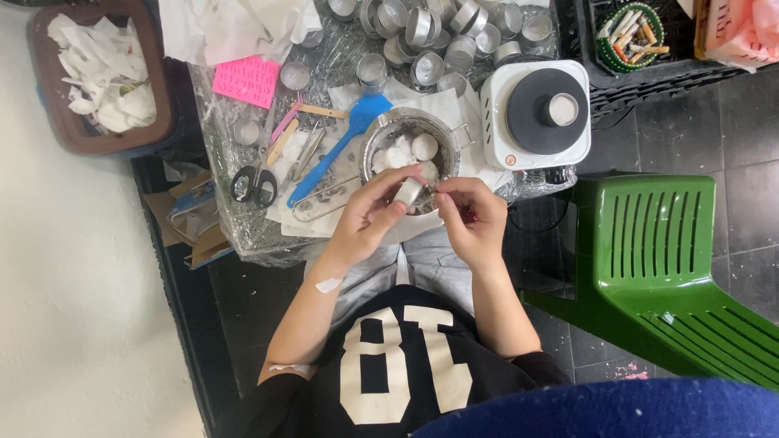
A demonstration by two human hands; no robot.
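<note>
Seen from above, a seated person's left hand (369, 217) pinches a small metal candle cup (410, 191) while the right hand (471, 212) touches its edge. Just past the fingers, at twelve o'clock, a metal pot (375, 139) holds white wax lumps. A blue spatula (341, 146) and scissors (253, 185) lie at ten o'clock, a white hot plate (534, 113) at one o'clock, a green plastic chair (657, 251) at three o'clock.

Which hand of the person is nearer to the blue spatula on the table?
The left hand. It is just below and right of the blue spatula, close to its handle end. The right hand is farther right, below the metal pot.
</note>
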